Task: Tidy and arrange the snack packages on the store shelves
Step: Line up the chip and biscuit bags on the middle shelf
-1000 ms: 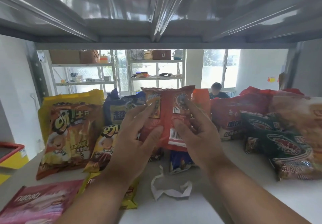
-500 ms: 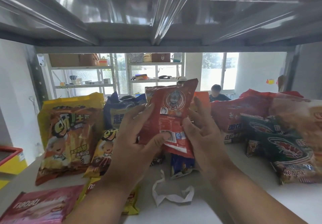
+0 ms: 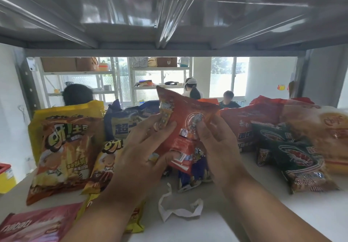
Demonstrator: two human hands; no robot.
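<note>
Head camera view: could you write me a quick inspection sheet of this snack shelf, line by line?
Surface: white shelf board, metal shelf overhead.
Job's things: red snack packet held up, tilted; yellow chip bag upright at left; dark blue bag behind; green cracker packs and red bags at right; pink packet lying at front left.
Clutter: crumpled white paper strip.
Hands: left hand and right hand both grip the red packet, fingers curled round its edges.
Cables: nothing seen.
Surroundings: people, storage racks and windows beyond.
</note>
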